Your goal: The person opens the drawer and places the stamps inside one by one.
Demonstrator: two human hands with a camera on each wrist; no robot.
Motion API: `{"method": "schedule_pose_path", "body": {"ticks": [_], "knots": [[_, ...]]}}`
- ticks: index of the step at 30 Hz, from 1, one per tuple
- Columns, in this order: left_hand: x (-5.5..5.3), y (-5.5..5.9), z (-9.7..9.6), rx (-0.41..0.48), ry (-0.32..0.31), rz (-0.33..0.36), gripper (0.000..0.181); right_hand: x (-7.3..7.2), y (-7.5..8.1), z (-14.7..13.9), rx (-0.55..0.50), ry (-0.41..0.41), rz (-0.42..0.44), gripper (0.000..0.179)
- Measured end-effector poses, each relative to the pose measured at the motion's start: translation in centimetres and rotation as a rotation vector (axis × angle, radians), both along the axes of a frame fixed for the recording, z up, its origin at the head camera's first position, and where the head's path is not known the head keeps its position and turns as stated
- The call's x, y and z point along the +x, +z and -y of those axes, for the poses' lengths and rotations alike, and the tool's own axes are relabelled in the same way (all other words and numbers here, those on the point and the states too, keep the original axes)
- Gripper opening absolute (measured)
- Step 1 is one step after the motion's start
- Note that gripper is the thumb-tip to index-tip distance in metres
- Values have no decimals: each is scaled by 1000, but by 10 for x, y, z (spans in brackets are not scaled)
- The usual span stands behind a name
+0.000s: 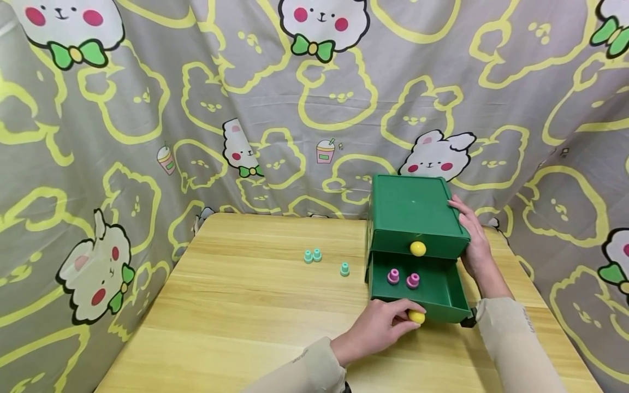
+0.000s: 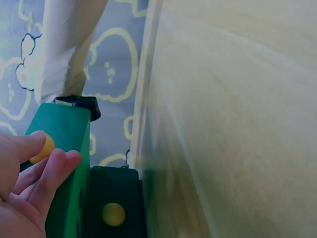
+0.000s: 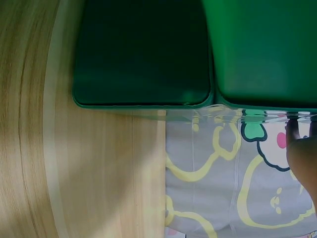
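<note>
A green two-drawer box (image 1: pixel 413 204) stands at the table's right side. Its lower drawer (image 1: pixel 444 286) is pulled out, with two pink peg-like pieces (image 1: pixel 413 280) inside; the upper drawer (image 1: pixel 442 245) is closed. My left hand (image 1: pixel 375 327) pinches the lower drawer's yellow knob (image 1: pixel 416 317) between thumb and fingers, which also shows in the left wrist view as a yellow knob (image 2: pixel 44 148). My right hand (image 1: pixel 474 240) rests along the box's right side, fingers extended toward the top edge. In the right wrist view, part of that hand (image 3: pixel 303 158) shows at the right border.
Left of the box, three mint-green peg-like pieces stand on the wooden table (image 1: pixel 245 295): two side by side (image 1: pixel 308 256) and one (image 1: pixel 345 269) nearer the box. A patterned grey curtain (image 1: pixel 275 109) hangs behind and at both sides of the table.
</note>
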State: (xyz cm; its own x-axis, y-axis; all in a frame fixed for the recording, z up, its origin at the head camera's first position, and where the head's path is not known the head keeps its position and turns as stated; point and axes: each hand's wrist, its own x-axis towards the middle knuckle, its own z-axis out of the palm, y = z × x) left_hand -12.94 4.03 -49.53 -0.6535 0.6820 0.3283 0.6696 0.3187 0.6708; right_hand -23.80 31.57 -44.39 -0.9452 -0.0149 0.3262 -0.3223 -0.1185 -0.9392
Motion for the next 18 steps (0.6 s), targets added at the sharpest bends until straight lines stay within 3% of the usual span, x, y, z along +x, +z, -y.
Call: {"method": "schedule_pose_path", "body": {"ticks": [18], "knots": [[-28,4,-3,-27,9,-6,24,-1,0,1,-6,-8,12,49]]}}
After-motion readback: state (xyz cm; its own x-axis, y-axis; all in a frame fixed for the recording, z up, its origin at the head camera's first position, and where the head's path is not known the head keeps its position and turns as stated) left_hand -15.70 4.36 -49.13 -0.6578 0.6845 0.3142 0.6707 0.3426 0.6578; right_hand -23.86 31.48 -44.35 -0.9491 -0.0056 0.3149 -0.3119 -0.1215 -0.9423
